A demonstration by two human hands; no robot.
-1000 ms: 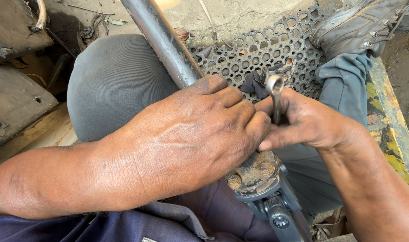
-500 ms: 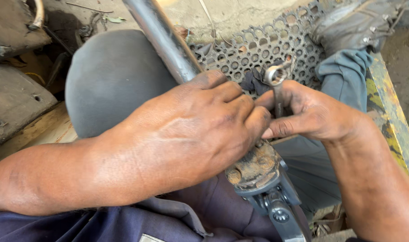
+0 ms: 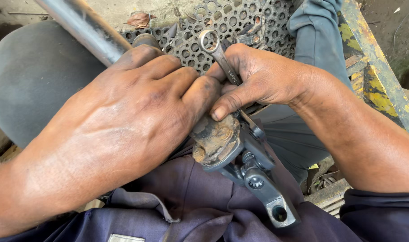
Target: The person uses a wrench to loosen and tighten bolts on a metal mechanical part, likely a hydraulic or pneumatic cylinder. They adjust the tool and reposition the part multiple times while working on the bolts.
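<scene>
The left hand [image 3: 124, 121] is clenching a long grey steel shaft [image 3: 86, 27] across the lap, steadying its rusty, greasy joint end [image 3: 215, 141]. The right hand [image 3: 258, 78] is gripping a slim silver ring spanner [image 3: 218, 51] against that joint, seemingly seating it on a hidden fastener above the perforated metal grating [image 3: 227, 18].
</scene>
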